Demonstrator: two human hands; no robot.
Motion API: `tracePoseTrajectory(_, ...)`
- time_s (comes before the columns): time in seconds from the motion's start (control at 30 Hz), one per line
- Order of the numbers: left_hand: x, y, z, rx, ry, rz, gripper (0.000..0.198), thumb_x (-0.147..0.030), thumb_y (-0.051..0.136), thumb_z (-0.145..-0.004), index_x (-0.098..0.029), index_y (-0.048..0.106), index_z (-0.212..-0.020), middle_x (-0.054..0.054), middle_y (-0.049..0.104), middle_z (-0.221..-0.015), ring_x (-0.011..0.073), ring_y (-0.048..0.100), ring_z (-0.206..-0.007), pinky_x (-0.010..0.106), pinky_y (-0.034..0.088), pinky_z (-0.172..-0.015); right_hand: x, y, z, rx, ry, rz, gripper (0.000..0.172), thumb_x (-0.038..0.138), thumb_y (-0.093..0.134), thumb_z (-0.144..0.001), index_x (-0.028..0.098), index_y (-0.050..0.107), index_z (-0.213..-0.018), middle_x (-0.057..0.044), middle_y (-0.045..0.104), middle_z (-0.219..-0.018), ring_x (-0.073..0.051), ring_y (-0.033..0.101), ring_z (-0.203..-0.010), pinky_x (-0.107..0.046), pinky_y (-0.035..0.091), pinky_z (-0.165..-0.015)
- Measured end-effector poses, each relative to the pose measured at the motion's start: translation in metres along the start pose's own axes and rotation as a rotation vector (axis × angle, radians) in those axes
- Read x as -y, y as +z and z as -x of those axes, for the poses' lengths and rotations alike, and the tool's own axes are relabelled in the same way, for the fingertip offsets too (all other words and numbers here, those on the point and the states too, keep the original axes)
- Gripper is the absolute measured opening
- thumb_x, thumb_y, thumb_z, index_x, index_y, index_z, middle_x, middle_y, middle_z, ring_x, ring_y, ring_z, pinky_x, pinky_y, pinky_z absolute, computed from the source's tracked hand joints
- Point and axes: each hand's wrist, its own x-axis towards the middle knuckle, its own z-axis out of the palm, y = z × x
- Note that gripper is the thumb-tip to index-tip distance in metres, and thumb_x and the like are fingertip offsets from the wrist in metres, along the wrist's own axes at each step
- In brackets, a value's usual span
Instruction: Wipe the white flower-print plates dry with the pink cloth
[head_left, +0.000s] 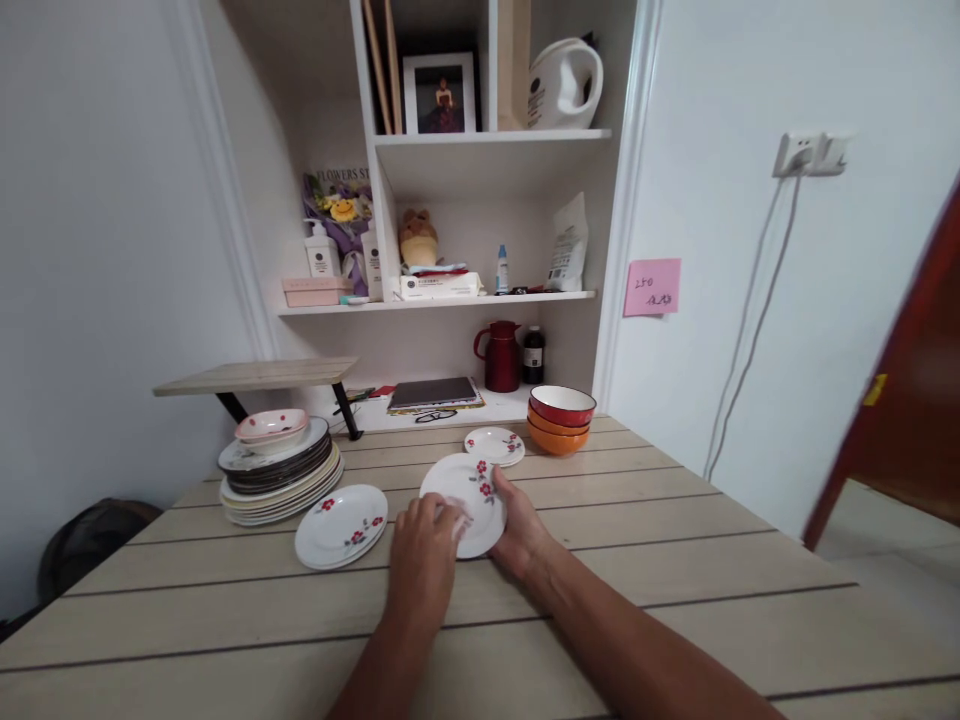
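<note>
My right hand [521, 525] grips a white plate [461, 480] with red flowers by its right edge, thumb on the rim and fingers underneath. The plate is tilted up off the table. On its face rests my left hand [427, 540], fingers curled over a thin whitish tissue [459, 512] that is blurred and mostly covered. To the left lies a short stack of matching flowered plates [341, 525]. Behind the held plate sit smaller flowered plates [495, 445].
A tall stack of plates [285, 490], topped by a pink-and-white bowl [271, 425], stands left by a small raised wooden stand [259, 375]. Nested red and orange bowls [561, 420] are at back right. Beyond the slatted table [600, 590] are glasses [436, 415], a laptop [433, 392] and a red jug [501, 357].
</note>
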Motion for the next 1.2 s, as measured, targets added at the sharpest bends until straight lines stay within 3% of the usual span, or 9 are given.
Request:
tracePoseTrajectory(0.17,-0.01,0.004,0.001,0.005,0.143,0.118,0.025,-0.013,0.058,-0.084,-0.026,0.066,-0.103,0.004,0.061,-0.113,0.0222,0.054,-0.106,0.037,0.043,-0.087,-0.01,0.005,0.007,0.063,0.143,0.035,0.044,0.051,0.048,-0.091,0.01,0.065,-0.093,-0.01,0.072,-0.082,-0.02,0.068,-0.078,-0.033,0.049,-0.083)
tracePoseTrajectory(0.33,0.007,-0.001,-0.004,-0.162,-0.11,-0.021,0.029,-0.02,0.063,-0.083,-0.027,0.064,-0.111,0.009,0.055,-0.124,0.0291,0.049,-0.114,0.046,0.04,-0.091,-0.024,0.018,0.011,0.054,0.168,0.026,0.043,0.047,0.044,-0.094,0.01,0.064,-0.103,-0.01,0.074,-0.088,-0.02,0.069,-0.084,-0.033,0.049,-0.087)
tracePoseTrajectory(0.47,0.012,-0.005,-0.004,-0.152,-0.227,-0.11,0.024,-0.026,0.06,-0.086,-0.024,0.065,-0.109,0.011,0.053,-0.121,0.03,0.049,-0.109,0.045,0.043,-0.086,-0.016,0.018,0.009,0.017,0.118,-0.009,0.046,0.045,0.038,-0.097,0.008,0.062,-0.112,-0.011,0.074,-0.092,-0.021,0.069,-0.087,-0.034,0.049,-0.087)
tracePoseTrajectory(0.63,-0.003,-0.003,-0.001,-0.032,-0.11,-0.048,0.023,-0.025,0.063,-0.083,-0.024,0.066,-0.106,0.007,0.055,-0.106,0.0239,0.053,-0.098,0.037,0.046,-0.085,0.0,0.012,0.006,-0.023,0.033,-0.026,0.048,0.046,0.035,-0.098,0.008,0.063,-0.107,-0.012,0.074,-0.088,-0.022,0.07,-0.084,-0.036,0.051,-0.084)
tracePoseTrajectory(0.87,-0.003,0.016,0.0,0.01,0.011,0.15,0.03,-0.018,0.056,-0.085,-0.022,0.063,-0.114,0.009,0.05,-0.122,0.0231,0.052,-0.107,0.04,0.045,-0.095,-0.001,0.007,0.003,0.038,0.066,-0.022,0.049,0.048,0.036,-0.097,0.008,0.063,-0.102,-0.012,0.074,-0.085,-0.022,0.07,-0.079,-0.034,0.052,-0.078)
tracePoseTrajectory(1.07,-0.004,0.017,0.002,0.058,0.227,0.151,0.032,-0.012,0.057,-0.083,-0.027,0.066,-0.11,0.007,0.055,-0.118,0.0236,0.051,-0.107,0.041,0.045,-0.093,0.004,0.004,0.003,-0.05,0.07,-0.029,0.046,0.049,0.04,-0.095,0.009,0.064,-0.097,-0.011,0.074,-0.081,-0.023,0.07,-0.077,-0.037,0.052,-0.081)
tracePoseTrajectory(1.2,0.0,0.008,-0.001,0.094,0.155,0.047,0.031,-0.01,0.055,-0.084,-0.03,0.068,-0.105,0.006,0.055,-0.12,0.0245,0.05,-0.11,0.041,0.043,-0.091,0.005,0.004,0.002,0.006,0.041,-0.024,0.047,0.048,0.039,-0.095,0.009,0.064,-0.103,-0.012,0.074,-0.087,-0.023,0.07,-0.082,-0.039,0.051,-0.085)
